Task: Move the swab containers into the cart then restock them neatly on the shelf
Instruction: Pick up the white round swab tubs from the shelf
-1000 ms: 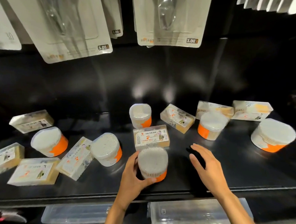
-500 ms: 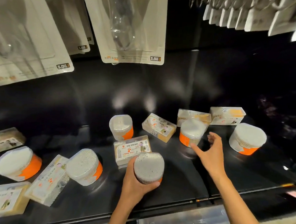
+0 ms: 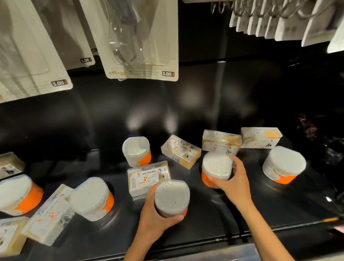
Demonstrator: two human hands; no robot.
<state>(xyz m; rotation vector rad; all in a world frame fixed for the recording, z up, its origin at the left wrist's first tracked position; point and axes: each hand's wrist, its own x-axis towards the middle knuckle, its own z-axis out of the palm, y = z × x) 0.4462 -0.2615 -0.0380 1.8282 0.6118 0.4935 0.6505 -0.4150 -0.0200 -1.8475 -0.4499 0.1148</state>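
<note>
Gripping round swab tubs — left hand (image 3: 154, 217) one (image 3: 171, 197), right hand (image 3: 233, 183) another (image 3: 216, 169) — lids tilted toward the camera.

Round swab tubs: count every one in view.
6. Far left, front left, back centre, in the left hand, in the right hand, far right. More may sit off-frame.

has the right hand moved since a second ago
Yes. The right hand has gone forward and rightward, from bare shelf beside the flat rectangular clear box to grip the round orange-banded swab tub standing farther back.
</note>
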